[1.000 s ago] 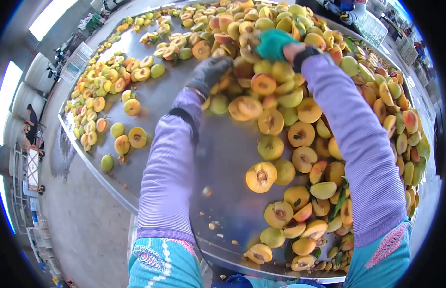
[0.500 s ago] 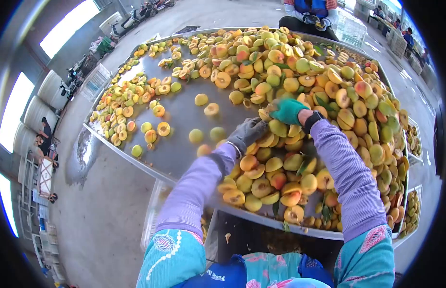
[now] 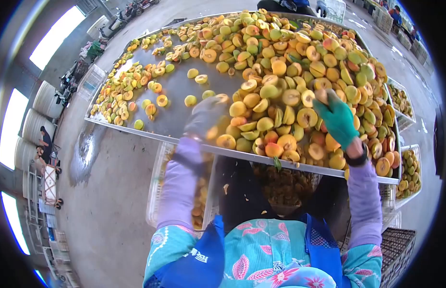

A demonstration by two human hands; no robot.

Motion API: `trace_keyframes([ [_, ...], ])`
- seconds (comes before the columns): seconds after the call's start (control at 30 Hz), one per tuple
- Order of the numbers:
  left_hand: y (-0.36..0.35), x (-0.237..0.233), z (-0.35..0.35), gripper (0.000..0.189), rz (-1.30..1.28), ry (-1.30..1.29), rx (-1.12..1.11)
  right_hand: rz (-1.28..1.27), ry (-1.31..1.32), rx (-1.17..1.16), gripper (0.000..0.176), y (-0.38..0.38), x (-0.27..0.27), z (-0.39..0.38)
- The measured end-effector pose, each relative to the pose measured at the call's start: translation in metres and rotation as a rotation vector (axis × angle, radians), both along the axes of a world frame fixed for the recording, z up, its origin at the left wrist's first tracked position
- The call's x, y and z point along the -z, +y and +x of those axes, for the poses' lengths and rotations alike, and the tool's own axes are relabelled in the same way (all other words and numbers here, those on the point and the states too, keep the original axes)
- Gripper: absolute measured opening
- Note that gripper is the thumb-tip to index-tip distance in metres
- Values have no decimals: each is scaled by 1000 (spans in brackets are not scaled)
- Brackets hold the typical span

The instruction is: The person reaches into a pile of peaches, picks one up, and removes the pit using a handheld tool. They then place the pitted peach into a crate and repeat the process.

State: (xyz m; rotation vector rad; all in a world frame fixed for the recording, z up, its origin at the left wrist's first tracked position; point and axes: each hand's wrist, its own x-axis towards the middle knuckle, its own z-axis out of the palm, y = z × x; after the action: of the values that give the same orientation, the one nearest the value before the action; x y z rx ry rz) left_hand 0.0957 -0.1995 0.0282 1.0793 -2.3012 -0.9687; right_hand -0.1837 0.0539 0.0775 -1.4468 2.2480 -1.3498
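Observation:
A large pile of halved yellow-orange peaches (image 3: pixel 285 72) covers a steel sorting table (image 3: pixel 175 103). My left hand (image 3: pixel 203 117), in a grey glove and blurred, is at the near edge of the table beside the left fringe of the pile. My right hand (image 3: pixel 336 120), in a green glove, lies with fingers spread on top of the peach halves near the table's front right. Both purple sleeves reach up from my patterned apron.
Under the table's near edge stand a white crate (image 3: pixel 158 192) with peach halves, a bin of brown pits (image 3: pixel 285 187) and crates of fruit (image 3: pixel 410 173) at the right. A black crate (image 3: pixel 398 245) sits lower right. Another person (image 3: pixel 299 5) works at the far side.
Both hands have drawn back from the middle of the pile to the table's near edge, the right one moving rightward. The view has pulled back, showing the crates below.

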Motion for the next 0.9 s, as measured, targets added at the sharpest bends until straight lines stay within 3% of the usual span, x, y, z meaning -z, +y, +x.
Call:
trace_keyframes([
  [0.03,-5,-3,25,37,-45,-88,14,-43,-131,-4,30,19,11,-4],
  [0.1,-34,20,50,34,-180,-460,-263,-54,-128,100,28,47,26,9],
  [0.2,-87,37,70,33,-228,-300,-338,17,-10,251,25,68,60,38],
  [0.3,-187,67,65,32,-200,-155,-236,51,280,320,25,78,95,47],
  [0.33,-167,24,35,33,-249,-333,-289,103,295,344,26,82,105,45],
  [0.37,-176,22,22,34,-280,-388,-314,157,309,369,27,85,116,41],
  [0.53,-269,62,-19,35,-367,-409,-377,332,381,427,30,73,125,41],
  [0.6,-299,73,-42,36,-357,-434,-345,435,492,423,31,66,123,45],
  [0.67,-319,79,-57,36,-343,-516,-252,434,423,445,32,60,120,46],
  [0.8,-350,67,-92,37,-647,-937,215,467,390,475,32,60,123,50],
  [0.87,-359,55,-112,38,-703,-823,157,436,457,471,32,54,121,49],
  [0.9,-351,47,-124,44,-537,-572,-52,439,449,470,32,51,121,50],
])
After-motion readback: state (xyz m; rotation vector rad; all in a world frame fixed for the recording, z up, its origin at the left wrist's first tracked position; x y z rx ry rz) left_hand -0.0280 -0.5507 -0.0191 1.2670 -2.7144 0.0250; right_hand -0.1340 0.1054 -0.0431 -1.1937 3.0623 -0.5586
